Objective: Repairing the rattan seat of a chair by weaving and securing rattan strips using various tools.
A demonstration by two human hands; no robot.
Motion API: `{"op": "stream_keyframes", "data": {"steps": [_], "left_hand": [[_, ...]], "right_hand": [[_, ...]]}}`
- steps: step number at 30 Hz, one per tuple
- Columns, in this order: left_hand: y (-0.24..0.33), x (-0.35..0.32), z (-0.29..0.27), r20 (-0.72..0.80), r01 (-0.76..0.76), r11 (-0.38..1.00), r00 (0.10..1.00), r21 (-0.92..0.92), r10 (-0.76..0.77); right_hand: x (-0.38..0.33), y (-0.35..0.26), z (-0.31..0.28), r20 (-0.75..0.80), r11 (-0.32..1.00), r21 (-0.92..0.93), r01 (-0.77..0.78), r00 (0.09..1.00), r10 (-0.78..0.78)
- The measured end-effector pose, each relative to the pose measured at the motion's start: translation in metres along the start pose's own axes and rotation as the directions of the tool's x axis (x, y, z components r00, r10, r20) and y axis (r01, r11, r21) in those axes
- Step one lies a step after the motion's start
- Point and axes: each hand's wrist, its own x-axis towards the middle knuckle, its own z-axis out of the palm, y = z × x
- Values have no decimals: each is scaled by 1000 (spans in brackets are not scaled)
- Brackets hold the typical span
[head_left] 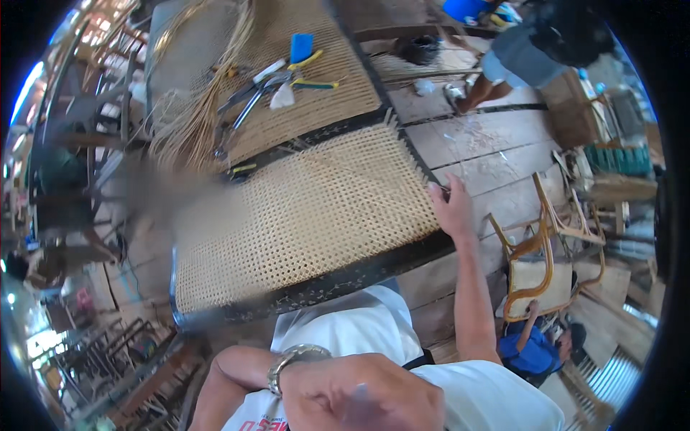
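A woven cane panel (323, 194) in a black wooden frame (359, 267) lies in front of me. At its right side, my right hand (453, 208) curls over the frame edge, the thumb toward the cane and the fingers on the outer side. Close to the camera, my left hand (366, 391) is raised before my chest, wearing a metal watch (291, 363) at the wrist. Its fingers are folded; a blurred patch there hides what they may hold. Loose cane ends stick up along the panel's right edge.
Beyond the near panel, pliers (314, 84), a blue block (302, 48) and loose cane strands (205, 118) lie on more cane weaving. A person (532, 57) is at the upper right. Another person in blue (535, 352) sits beside a wooden chair frame (535, 266) at the right.
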Motion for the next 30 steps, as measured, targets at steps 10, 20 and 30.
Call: {"op": "stream_keyframes", "data": {"steps": [10,20,30], "left_hand": [[-21,-30,67,423,259,843,773,472,-474],[-42,-117,76,-415,430,-33,844,902,-341],[-14,-171,-65,-557,699,-660,676,276,483]], "right_hand": [[-13,1,3,-298,922,-347,-169,953,62],[-29,8,13,-333,959,-258,-114,943,22],[-25,5,-1,-501,998,47,-53,863,69]]}}
